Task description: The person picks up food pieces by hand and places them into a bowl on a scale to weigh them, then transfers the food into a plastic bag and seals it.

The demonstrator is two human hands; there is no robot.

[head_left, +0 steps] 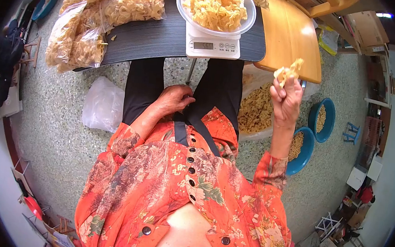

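Raised at the right, my right hand (286, 100) pinches a few curly, pale-yellow dried food pieces (289, 71) between thumb and fingers. It is above an open clear bag of the same pieces (256, 107) on the floor. My left hand (174, 98) rests on my lap with its fingers curled in; I see nothing in it. On the dark table (148, 38) stands a white digital scale (213, 45) with a lit display. A clear plastic bowl (184, 11) on the scale is heaped with the dried pieces (216, 6).
Filled clear bags (81, 35) of dried pieces crowd the table's left side. A wooden table (287, 37) adjoins on the right. Two blue basins (302, 162) with pale contents and a small blue stool (352, 133) stand on the floor. An empty-looking plastic bag (102, 104) lies left of my legs.
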